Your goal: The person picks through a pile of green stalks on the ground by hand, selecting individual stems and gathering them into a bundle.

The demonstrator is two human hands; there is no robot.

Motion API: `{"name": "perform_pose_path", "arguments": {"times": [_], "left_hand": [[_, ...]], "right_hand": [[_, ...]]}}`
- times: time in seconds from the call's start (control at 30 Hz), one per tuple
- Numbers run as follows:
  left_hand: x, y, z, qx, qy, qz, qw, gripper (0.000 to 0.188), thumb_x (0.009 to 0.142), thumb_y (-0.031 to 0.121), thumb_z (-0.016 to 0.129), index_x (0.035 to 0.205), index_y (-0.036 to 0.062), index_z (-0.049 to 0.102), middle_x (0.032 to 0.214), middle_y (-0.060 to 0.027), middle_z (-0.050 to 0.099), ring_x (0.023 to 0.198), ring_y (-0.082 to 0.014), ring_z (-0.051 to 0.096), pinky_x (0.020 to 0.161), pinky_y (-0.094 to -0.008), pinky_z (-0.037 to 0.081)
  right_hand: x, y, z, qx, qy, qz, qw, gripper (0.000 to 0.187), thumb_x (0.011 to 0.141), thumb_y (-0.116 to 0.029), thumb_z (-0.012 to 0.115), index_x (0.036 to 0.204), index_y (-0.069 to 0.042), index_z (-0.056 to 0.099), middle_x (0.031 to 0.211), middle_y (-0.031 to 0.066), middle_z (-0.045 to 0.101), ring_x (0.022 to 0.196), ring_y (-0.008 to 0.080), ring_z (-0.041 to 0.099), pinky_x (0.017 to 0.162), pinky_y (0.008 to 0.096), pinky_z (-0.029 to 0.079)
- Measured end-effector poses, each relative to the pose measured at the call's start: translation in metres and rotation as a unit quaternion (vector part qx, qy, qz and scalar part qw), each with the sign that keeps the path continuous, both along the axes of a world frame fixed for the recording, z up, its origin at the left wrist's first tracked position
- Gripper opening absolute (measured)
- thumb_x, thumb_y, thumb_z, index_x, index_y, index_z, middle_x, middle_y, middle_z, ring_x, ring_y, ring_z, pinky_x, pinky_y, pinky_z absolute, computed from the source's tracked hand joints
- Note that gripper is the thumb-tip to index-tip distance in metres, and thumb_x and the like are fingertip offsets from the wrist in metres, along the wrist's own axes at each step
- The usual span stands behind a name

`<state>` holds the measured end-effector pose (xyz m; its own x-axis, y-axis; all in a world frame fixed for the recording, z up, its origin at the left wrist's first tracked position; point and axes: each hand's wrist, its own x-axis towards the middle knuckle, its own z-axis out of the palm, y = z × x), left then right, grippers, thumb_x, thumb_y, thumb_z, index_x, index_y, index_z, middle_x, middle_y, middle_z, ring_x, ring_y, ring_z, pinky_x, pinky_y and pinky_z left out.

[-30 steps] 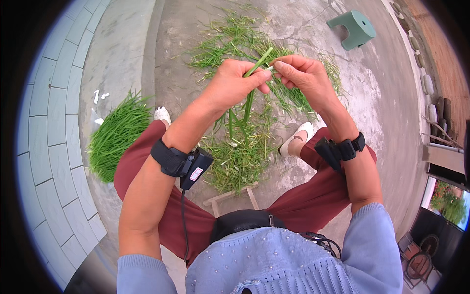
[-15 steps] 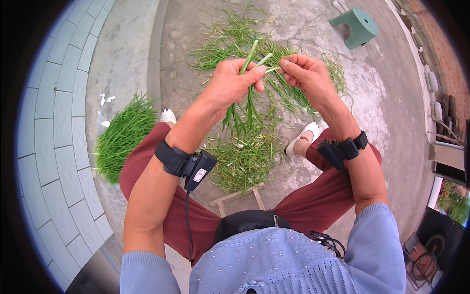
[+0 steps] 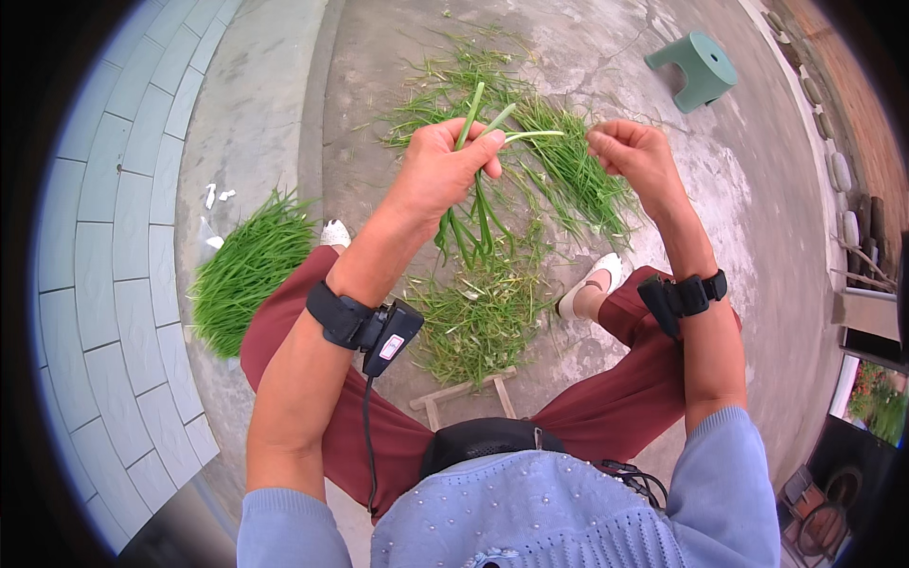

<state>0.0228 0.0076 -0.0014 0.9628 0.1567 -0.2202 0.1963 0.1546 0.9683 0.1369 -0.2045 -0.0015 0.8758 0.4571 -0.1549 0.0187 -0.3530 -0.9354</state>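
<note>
My left hand [image 3: 445,168] is closed around a few green chives [image 3: 484,222]. Their pale stem ends stick up past the thumb, one pointing right, and the leaves hang below the fingers. Off to the right, apart from the stems, my right hand [image 3: 636,156] is closed with thumb and fingertips pinched together. Whatever may be between those fingertips is too small to make out. Beneath the hands, loose chives and trimmings [image 3: 483,322] lie scattered on the concrete, with a longer bundle of chives [image 3: 578,166] farther off.
A dense heap of chives [image 3: 248,275] lies at the left beside white scraps [image 3: 212,196]. The green stool [image 3: 696,71] stands at the far right. A small wooden frame [image 3: 464,388] is on the floor between my legs. Pale tiles [image 3: 99,284] line the left side.
My right hand has pulled away from the stems to the right, leaving a pale stem sticking out of my left hand. My left hand still holds the chives. The whole view has shifted slightly.
</note>
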Motion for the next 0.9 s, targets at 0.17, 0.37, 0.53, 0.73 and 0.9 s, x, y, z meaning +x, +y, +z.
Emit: {"name": "perform_pose_path", "arguments": {"times": [0.17, 0.37, 0.53, 0.73, 0.9], "left_hand": [[0.001, -0.003, 0.000, 0.019, -0.035, 0.013, 0.999, 0.014, 0.086, 0.021, 0.058, 0.083, 0.0071, 0.057, 0.063, 0.0033, 0.056, 0.043, 0.0002, 0.031, 0.038, -0.0168, 0.021], [0.005, -0.008, -0.016, 0.068, -0.061, -0.011, 0.996, 0.016, 0.084, 0.021, 0.059, 0.080, 0.0061, 0.060, 0.063, 0.0016, 0.059, 0.056, -0.0035, 0.047, 0.050, -0.0207, 0.035], [0.007, -0.012, -0.021, 0.088, -0.059, 0.009, 0.994, 0.018, 0.078, 0.016, 0.059, 0.067, 0.0021, 0.061, 0.056, -0.0030, 0.060, 0.053, -0.0082, 0.052, 0.051, -0.0259, 0.040], [0.006, -0.016, -0.019, 0.121, -0.065, 0.015, 0.990, 0.021, 0.077, 0.016, 0.057, 0.062, 0.0008, 0.061, 0.053, -0.0049, 0.059, 0.050, -0.0107, 0.055, 0.051, -0.0270, 0.044], [0.005, -0.025, -0.018, 0.080, -0.128, 0.011, 0.989, 0.023, 0.074, 0.019, 0.057, 0.063, 0.0001, 0.061, 0.054, -0.0073, 0.061, 0.047, -0.0154, 0.056, 0.052, -0.0311, 0.046]], "right_hand": [[-0.027, 0.003, 0.000, -0.293, -0.287, 0.210, 0.888, 0.019, 0.082, -0.016, 0.057, 0.098, -0.009, 0.062, 0.083, 0.0132, 0.061, 0.073, 0.0314, 0.059, 0.061, 0.0373, 0.047], [-0.030, 0.015, -0.002, -0.149, -0.452, 0.180, 0.861, 0.019, 0.084, -0.010, 0.054, 0.103, -0.007, 0.056, 0.088, 0.0116, 0.056, 0.074, 0.0302, 0.057, 0.060, 0.0371, 0.046], [-0.038, 0.023, 0.003, -0.208, -0.422, 0.201, 0.859, 0.019, 0.084, -0.001, 0.051, 0.103, -0.002, 0.054, 0.086, 0.0129, 0.052, 0.071, 0.0296, 0.054, 0.061, 0.0353, 0.043], [-0.031, 0.016, -0.001, -0.208, -0.489, 0.191, 0.825, 0.020, 0.085, 0.001, 0.050, 0.104, -0.001, 0.054, 0.084, 0.0144, 0.049, 0.069, 0.0300, 0.052, 0.060, 0.0360, 0.042], [-0.026, 0.013, -0.006, -0.191, -0.506, 0.149, 0.828, 0.016, 0.086, -0.001, 0.049, 0.101, 0.000, 0.054, 0.082, 0.0156, 0.050, 0.069, 0.0303, 0.051, 0.059, 0.0354, 0.042]]}}
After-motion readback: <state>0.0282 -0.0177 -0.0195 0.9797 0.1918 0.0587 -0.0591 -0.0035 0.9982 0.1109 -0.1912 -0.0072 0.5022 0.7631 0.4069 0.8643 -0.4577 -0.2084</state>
